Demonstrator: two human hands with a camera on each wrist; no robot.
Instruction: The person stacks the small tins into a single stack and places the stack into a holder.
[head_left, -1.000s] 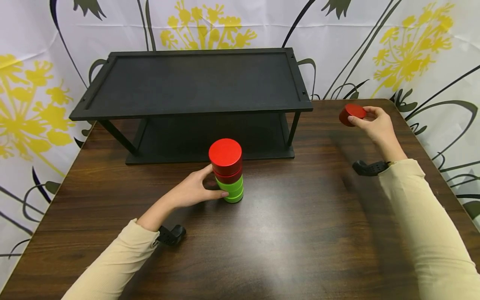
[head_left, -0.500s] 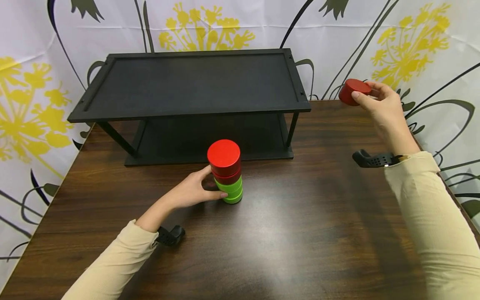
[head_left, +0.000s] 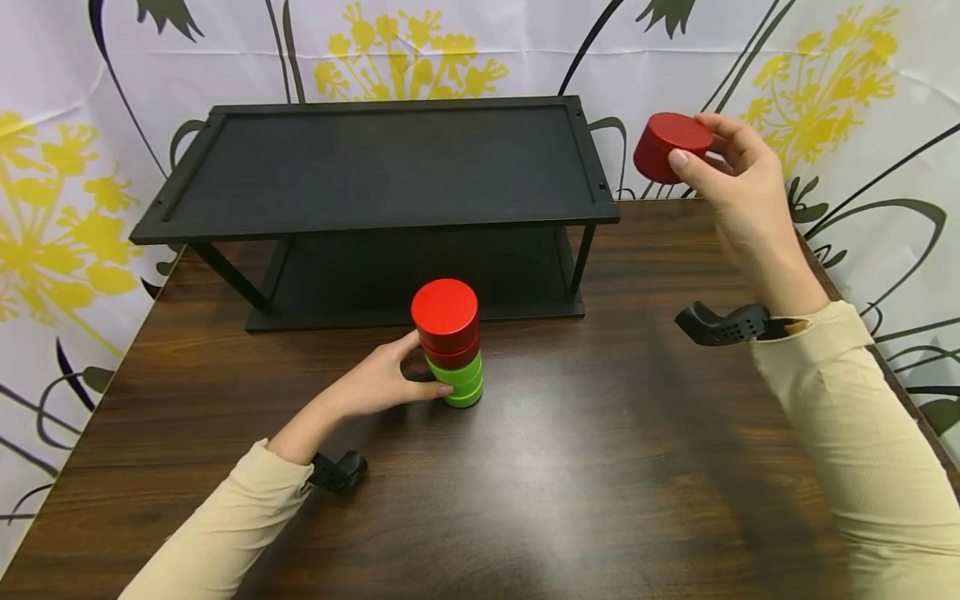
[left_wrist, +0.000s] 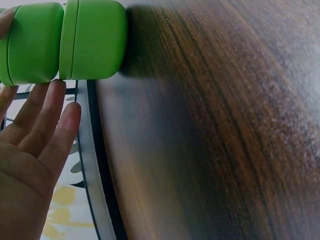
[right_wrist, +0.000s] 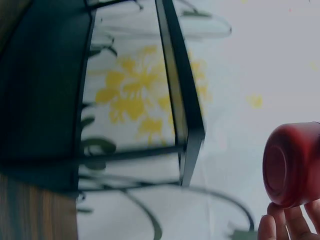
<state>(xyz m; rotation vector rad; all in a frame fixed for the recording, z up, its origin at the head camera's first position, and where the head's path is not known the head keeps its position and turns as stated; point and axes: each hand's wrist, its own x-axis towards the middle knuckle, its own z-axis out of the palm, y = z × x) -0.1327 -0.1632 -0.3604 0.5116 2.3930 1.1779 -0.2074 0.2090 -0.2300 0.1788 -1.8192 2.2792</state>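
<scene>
In the head view a column of round lidded jars stands upright on the table, the red part (head_left: 446,312) above green jars (head_left: 467,377). My left hand (head_left: 378,382) holds the column from its left side, thumb against the green part. The left wrist view shows two green jars (left_wrist: 95,40) end to end, with fingers (left_wrist: 50,110) against one of them. Up at the right, off the table, my right hand (head_left: 753,192) grips another red jar (head_left: 671,148) between thumb and fingers. The right wrist view catches this jar's base at its right edge.
Behind the column stands a black two-level shelf (head_left: 405,167); its right end is just left of the raised red jar. The dark wooden table (head_left: 585,467) reaches back to a white flower-patterned cloth (head_left: 675,67). Each wrist wears a black band.
My right hand has lifted the red jar from just over the table's back right, then brought it left toward the shelf's end. The left hand and column stay in place.
</scene>
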